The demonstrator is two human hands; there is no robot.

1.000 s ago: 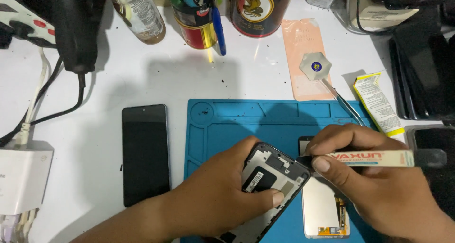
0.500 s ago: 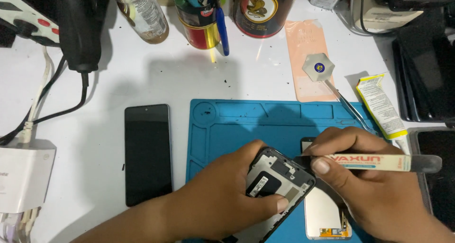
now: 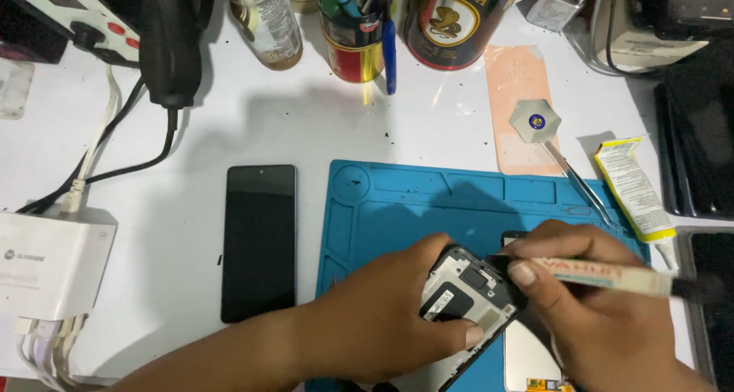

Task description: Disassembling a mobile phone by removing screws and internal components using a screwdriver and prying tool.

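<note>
My left hand grips an opened phone frame, its inner side up, tilted over the blue work mat. My right hand holds a pale pen-shaped tool, with its dark tip resting on the upper right corner of the frame. Under my right hand lies a pale phone part, mostly hidden. A black phone screen lies flat on the white table, left of the mat.
A white box with cables sits at the left. Cans and a bottle line the back edge. A tube of glue, tweezers and a hexagonal pick lie at the right.
The phone frame and both hands shifted slightly right and down on the mat. The tool tip stays on the frame's corner.
</note>
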